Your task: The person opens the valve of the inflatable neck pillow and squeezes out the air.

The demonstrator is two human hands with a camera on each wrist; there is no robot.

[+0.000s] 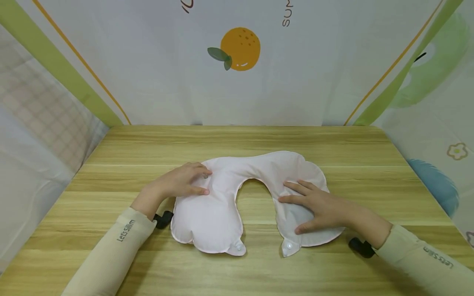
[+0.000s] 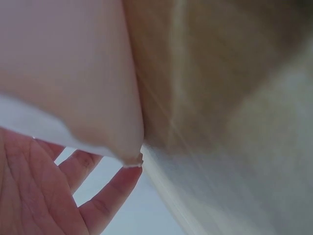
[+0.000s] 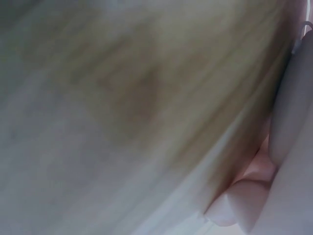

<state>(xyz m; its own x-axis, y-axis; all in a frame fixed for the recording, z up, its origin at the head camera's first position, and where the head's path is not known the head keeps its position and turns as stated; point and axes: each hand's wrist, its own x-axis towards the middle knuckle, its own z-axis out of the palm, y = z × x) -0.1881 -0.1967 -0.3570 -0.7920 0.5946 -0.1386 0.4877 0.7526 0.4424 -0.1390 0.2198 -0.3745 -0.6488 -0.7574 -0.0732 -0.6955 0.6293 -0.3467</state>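
Note:
A pale pink U-shaped inflatable neck pillow [image 1: 211,218] lies on the table, puffed up, its open end toward me. My left hand [image 1: 185,181] rests on its left arm near the upper outer edge, thumb and fingers spread beside a small clear valve [image 1: 205,176]. On the right arm of the pillow lies my right hand [image 1: 326,207], palm down with fingers spread. Each end carries a tab with a round snap, a left tab [image 1: 238,247] and a right tab [image 1: 290,246]. From the left wrist, fingertips [image 2: 115,193] show by the pillow's edge.
The wood-grain table [image 1: 148,139] extends round the pillow. Behind it hangs a white curtain [image 1: 155,61] printed with an orange, with more printed cloth at both sides. Black wrist cameras, a left one [image 1: 163,220] and a right one [image 1: 362,247], sit at the sleeve cuffs.

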